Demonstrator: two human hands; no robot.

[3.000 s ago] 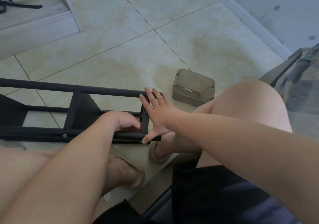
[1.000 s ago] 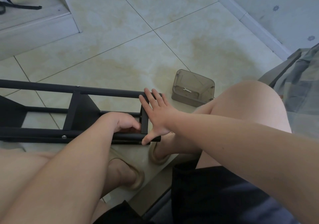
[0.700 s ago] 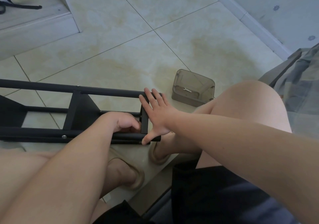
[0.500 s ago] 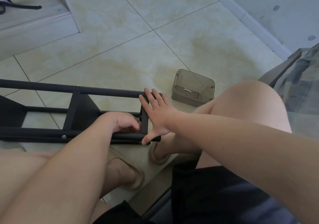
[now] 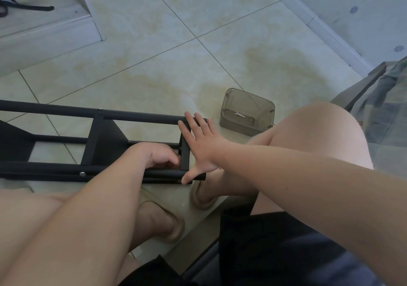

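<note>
A black metal frame (image 5: 92, 140) of tubes and flat bars lies on its side on the tiled floor in front of my knees. My right hand (image 5: 201, 147) presses flat against the frame's end bar, fingers straight and spread, thumb on the lower tube. My left hand (image 5: 158, 155) sits inside the frame just left of that end bar, its fingers curled in against the bar. What those fingers hold is hidden.
A smoky translucent plastic box (image 5: 246, 112) with a small metal wrench inside stands on the floor right of the frame. A white step or plinth (image 5: 44, 34) lies at the upper left. The wall skirting (image 5: 319, 25) runs along the upper right. My sandalled feet (image 5: 171, 226) are below the frame.
</note>
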